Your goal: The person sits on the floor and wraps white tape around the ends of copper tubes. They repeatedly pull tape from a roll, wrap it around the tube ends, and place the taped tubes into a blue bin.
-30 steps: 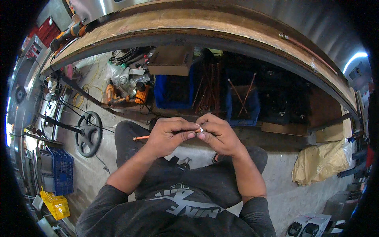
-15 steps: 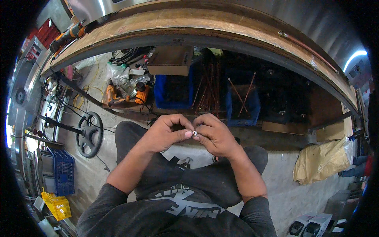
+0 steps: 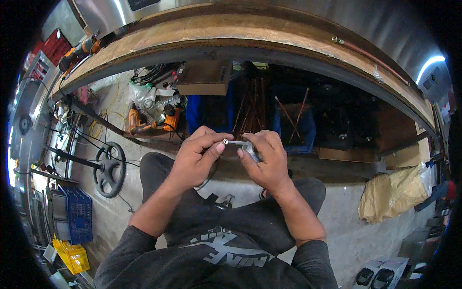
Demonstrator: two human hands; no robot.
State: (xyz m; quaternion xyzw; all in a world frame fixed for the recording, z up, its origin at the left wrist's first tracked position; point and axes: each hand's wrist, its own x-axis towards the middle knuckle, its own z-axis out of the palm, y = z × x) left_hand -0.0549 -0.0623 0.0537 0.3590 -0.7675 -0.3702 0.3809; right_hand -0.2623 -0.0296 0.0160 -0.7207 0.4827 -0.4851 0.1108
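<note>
Over my lap, my left hand (image 3: 195, 156) pinches a small pale metal ring-like piece (image 3: 225, 141) between thumb and forefinger. Its round opening faces up. My right hand (image 3: 267, 161) is closed on a silvery object (image 3: 253, 153), mostly covered by the fingers, so I cannot make out its kind. From it a thin pale strip (image 3: 236, 142) reaches across to the ring-like piece. The two hands are a short gap apart, just in front of the bench.
A wooden bench (image 3: 216, 31) arches ahead. Beneath it are a cardboard box (image 3: 204, 79), blue bins (image 3: 308, 132), copper tubes (image 3: 255, 106) and an orange drill (image 3: 139, 123). A black steering wheel-like handwheel (image 3: 109, 169) stands left. Brown wrapping (image 3: 392, 195) lies right.
My hands have drawn apart. The ring-like piece has shifted left with my left hand, and a silvery object with a thin strip now shows in my right hand.
</note>
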